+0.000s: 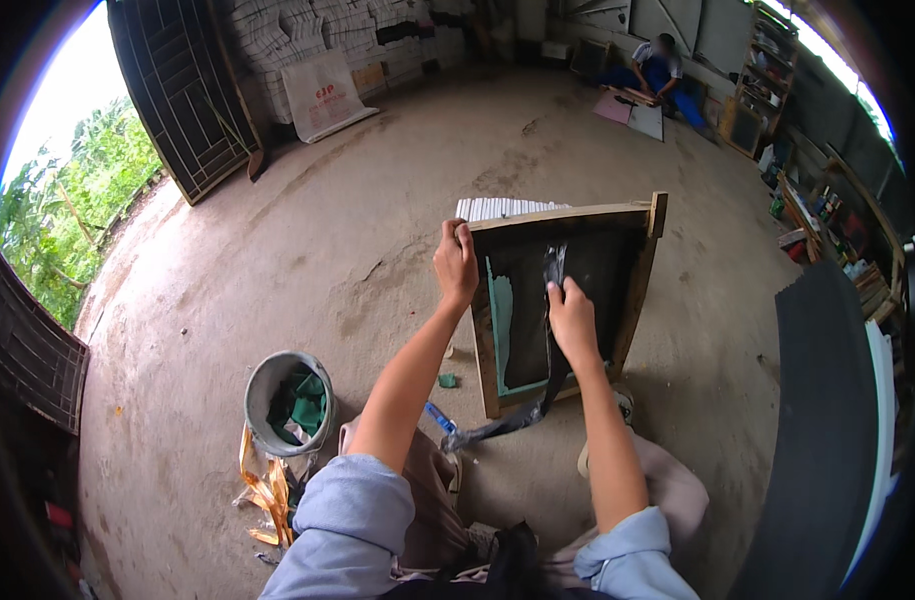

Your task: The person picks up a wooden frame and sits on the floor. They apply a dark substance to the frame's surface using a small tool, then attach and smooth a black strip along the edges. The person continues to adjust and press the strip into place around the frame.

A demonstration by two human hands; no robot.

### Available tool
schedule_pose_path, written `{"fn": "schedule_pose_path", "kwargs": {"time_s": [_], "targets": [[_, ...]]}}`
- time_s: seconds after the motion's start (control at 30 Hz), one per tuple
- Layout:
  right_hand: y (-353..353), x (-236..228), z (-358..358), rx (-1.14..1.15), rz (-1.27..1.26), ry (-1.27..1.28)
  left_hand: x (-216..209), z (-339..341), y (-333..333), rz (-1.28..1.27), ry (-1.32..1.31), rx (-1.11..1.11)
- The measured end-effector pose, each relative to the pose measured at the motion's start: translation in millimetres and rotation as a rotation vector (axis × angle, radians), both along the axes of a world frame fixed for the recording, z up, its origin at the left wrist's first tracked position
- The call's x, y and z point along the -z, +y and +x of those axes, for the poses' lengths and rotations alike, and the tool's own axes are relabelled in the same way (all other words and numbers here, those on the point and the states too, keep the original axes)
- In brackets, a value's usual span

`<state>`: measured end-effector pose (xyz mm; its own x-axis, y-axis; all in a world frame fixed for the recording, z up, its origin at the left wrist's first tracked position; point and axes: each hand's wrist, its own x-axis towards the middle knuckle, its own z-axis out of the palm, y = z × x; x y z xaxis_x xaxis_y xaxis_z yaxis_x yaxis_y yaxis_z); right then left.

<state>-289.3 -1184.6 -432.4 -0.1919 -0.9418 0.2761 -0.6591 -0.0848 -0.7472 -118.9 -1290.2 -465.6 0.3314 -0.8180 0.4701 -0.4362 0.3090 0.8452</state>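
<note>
On the concrete floor (207, 270) here, a wooden frame (567, 213) stands upright, its dark panel (602, 265) facing the worker. A grey bucket (264, 382) of green scraps (303, 405) sits left of its bottom left corner. A black strip (554, 385) trails down past the frame's bottom edge; I can't tell whether its upper end sticks to the panel. The left hand (457, 265) grips the frame's top left corner; the right hand (571, 315) pinches the strip. A blue tool (439, 418) lies by the strip's lower end.

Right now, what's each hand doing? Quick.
Left hand: closed on the wooden frame, upper left corner.
Right hand: closed, holding the black strip.
</note>
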Motion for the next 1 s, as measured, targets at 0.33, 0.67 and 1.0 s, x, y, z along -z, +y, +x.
{"fn": "schedule_pose_path", "kwargs": {"time_s": [0.33,0.67,1.0], "targets": [[1,-15,-57,-0.251,0.323,0.507,52,-33,84,-0.103,0.007,0.229],[-28,71,-95,-0.170,0.225,0.522,111,-36,43,0.067,0.060,0.162],[-66,136,-106,-0.247,0.225,0.486,165,-7,-79,0.366,0.116,0.200]]}}
